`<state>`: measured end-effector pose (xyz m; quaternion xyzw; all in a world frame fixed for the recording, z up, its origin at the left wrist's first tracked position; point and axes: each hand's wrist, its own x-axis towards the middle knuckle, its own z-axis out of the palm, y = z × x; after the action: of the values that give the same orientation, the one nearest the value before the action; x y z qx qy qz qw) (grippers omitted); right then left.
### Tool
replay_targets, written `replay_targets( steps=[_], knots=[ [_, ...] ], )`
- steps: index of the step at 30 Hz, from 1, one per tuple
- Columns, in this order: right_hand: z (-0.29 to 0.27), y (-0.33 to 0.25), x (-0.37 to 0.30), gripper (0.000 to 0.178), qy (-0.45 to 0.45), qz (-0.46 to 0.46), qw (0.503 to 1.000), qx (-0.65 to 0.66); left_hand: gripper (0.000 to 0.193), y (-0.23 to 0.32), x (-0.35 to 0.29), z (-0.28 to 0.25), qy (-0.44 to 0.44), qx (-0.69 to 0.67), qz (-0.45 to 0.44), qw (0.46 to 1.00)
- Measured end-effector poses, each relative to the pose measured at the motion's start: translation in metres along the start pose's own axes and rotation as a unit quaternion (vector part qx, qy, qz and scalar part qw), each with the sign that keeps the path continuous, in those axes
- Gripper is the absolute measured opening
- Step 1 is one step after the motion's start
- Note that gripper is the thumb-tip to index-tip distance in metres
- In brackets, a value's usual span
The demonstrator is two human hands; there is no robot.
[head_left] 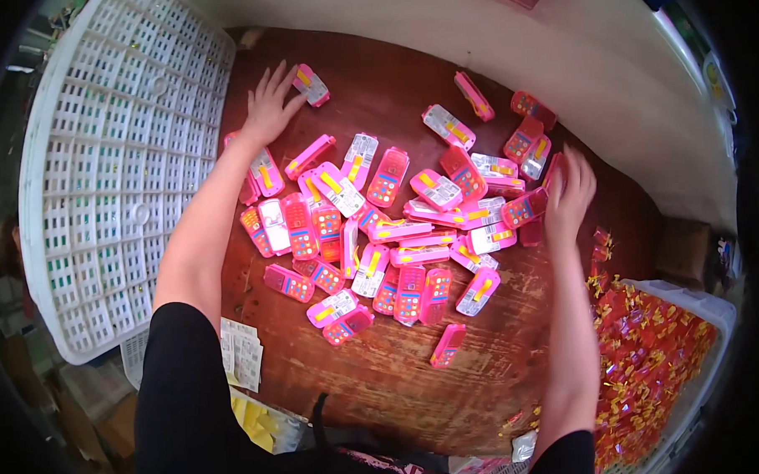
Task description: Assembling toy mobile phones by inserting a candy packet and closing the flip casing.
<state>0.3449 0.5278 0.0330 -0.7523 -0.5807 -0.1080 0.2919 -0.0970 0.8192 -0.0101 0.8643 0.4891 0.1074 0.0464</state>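
Note:
Many pink toy phones [387, 176] lie in a loose heap on a reddish-brown wooden table [384, 379]. Some show colourful button faces, others silver labels and a yellow clip piece. My left hand [272, 105] reaches to the far left with its fingers spread, the fingertips beside a single toy phone [311, 86]. On the right side of the heap, my right hand [572, 195] is slightly blurred, with its fingers stretched out. It rests against a pink toy phone [553, 172] at the heap's edge, partly hidden by the fingers.
A tall white plastic basket [126, 154] stands tilted along the left side. At the lower right, a pale crate [704, 302] holds many small red and yellow pieces [651, 353]. A pale wall [609, 95] bounds the back. Printed sheets [243, 354] lie at the near left.

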Motion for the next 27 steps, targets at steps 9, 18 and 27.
replay_targets(
  steps=[9,18,27],
  knots=[
    [0.122,-0.017,0.077,0.069,-0.171,0.126,0.974,-0.075,0.060,0.071,-0.020,0.057,-0.039,-0.082,0.199,0.976],
    [0.122,-0.031,0.043,0.053,-0.212,-0.065,0.962,-0.159,0.061,0.145,-0.088,0.034,-0.151,-0.195,0.336,0.909],
    [-0.013,-0.040,-0.092,0.057,-0.336,-0.056,0.931,-0.130,0.064,-0.016,-0.113,-0.011,-0.018,0.073,-0.098,0.992]
  ],
)
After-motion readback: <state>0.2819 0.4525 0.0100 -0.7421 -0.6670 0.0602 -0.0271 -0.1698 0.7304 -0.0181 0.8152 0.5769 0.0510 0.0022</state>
